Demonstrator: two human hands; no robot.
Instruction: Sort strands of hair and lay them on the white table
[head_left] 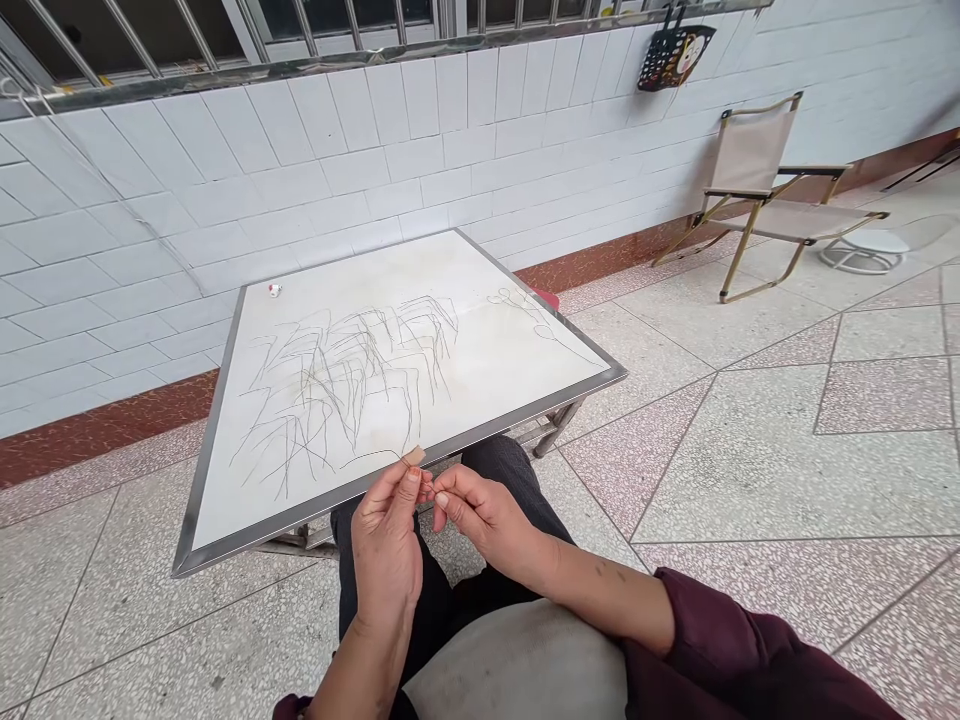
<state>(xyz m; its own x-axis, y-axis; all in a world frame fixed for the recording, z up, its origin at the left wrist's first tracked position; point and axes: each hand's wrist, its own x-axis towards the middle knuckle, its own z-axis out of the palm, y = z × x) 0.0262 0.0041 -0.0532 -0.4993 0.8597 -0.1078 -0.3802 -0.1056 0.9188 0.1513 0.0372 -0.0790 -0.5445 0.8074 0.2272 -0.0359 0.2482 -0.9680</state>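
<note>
Above the near edge of a white table [420, 262] with a grey metal rim, my two hands meet at the fingertips. My left hand [388, 550] pinches a small tan strip [415, 456] and a thin dark wire [367, 456] that curves out to the left over the tabletop. Close beside it, the thumb and fingers of my right hand [487, 520] are pinched together; what lies between them is too fine to make out. Many bent thin wires [367, 350] lie in overlapping rows across the table. Looped wires [525, 305] rest near the right edge.
A small white and red object [274, 291] sits at the table's far left corner. Behind stands a white tiled wall [337, 180] with barred windows and a hanging black basket [673, 58]. A folding chair [757, 160] and a low white stool [862, 250] stand at right.
</note>
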